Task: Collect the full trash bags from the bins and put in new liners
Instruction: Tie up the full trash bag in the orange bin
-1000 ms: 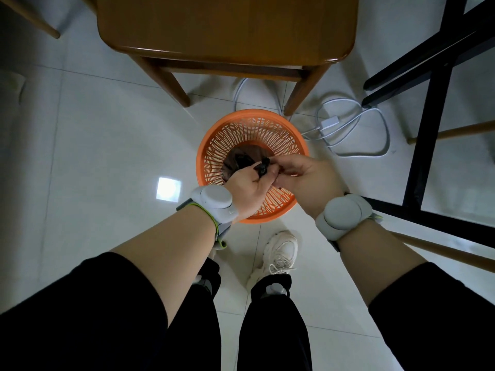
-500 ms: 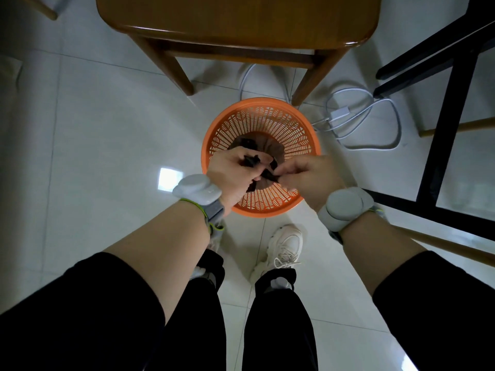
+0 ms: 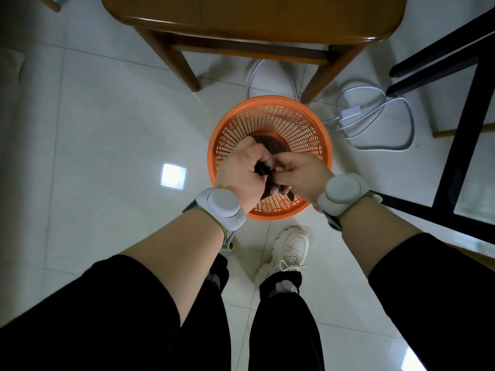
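Pinching a folded black liner (image 3: 263, 170) directly above the orange bin (image 3: 270, 124), the left hand (image 3: 241, 170) and right hand (image 3: 300, 175) meet with fingers curled on it (both equally near); the bin's unlined mouth lies straight below them.

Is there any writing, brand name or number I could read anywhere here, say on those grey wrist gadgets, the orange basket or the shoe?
None can be read.
Wrist bands: plain grey, no marks visible.
Orange basket: no label.
White shoe: no logo shows.
White charger block: too small to tell.
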`<state>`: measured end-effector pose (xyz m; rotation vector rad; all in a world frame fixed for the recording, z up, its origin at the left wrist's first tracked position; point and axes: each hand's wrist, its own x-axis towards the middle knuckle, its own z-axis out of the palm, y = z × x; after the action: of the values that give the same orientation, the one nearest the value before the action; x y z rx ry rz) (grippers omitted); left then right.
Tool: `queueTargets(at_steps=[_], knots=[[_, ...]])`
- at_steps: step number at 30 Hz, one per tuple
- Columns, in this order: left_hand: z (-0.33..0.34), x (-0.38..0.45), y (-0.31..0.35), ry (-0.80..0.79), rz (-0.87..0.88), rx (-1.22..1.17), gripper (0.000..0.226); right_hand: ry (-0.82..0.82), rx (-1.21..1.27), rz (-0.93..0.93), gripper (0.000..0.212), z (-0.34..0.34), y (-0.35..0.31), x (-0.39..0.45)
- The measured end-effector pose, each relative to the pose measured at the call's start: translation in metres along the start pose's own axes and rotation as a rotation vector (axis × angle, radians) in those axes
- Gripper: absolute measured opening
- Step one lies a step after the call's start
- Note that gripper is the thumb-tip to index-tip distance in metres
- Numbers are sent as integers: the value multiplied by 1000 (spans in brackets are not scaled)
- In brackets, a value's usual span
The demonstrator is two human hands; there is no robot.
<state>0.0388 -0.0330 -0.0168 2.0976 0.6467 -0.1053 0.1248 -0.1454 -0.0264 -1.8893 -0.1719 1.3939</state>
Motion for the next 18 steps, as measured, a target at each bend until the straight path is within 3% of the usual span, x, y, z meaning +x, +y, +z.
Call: queueTargets(at_steps=[4, 7, 9, 13, 18], knots=[[3, 3, -11, 41, 71, -48, 15, 210, 306, 109, 19, -4, 13, 10], [8, 2, -25, 88, 2, -109, 17, 404, 555, 165, 17, -10, 24, 16], [9, 0, -39, 142, -149, -157, 15, 493, 749, 217, 15, -15, 29, 22], [6, -4, -65, 151, -533, -286, 27, 483, 1046, 261, 22, -21, 37, 26], [5, -5, -93, 153, -795, -375, 18, 508, 1095, 276, 28, -34, 50, 29]])
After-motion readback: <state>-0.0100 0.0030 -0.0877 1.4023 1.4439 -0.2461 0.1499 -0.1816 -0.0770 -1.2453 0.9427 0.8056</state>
